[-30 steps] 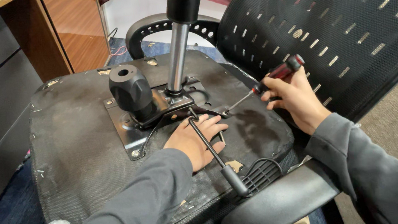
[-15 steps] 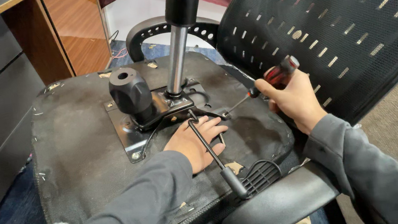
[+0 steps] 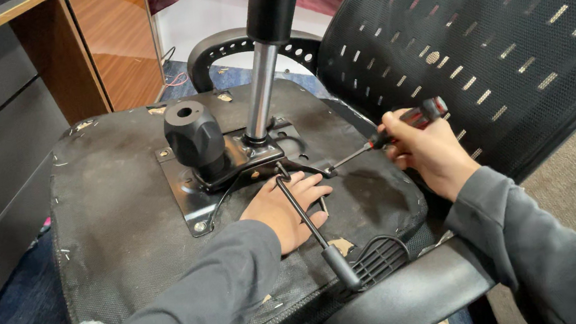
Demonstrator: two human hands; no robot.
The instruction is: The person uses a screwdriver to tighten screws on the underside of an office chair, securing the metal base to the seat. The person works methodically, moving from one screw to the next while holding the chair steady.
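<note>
Screwdriver point(image 3: 380, 137) held at the underside of an upturned office chair.

Its red and black handle sits in the closed right hand point(image 3: 427, 152), and the thin shaft slants down-left so the tip meets the metal plate point(image 3: 193, 195) near the base of the gas cylinder point(image 3: 261, 88). The left hand point(image 3: 286, 210) lies flat and open on the seat bottom point(image 3: 110, 206), fingers spread beside the plate, with the black lever rod point(image 3: 306, 218) crossing over it. A round black knob point(image 3: 193, 133) stands on the plate.
</note>
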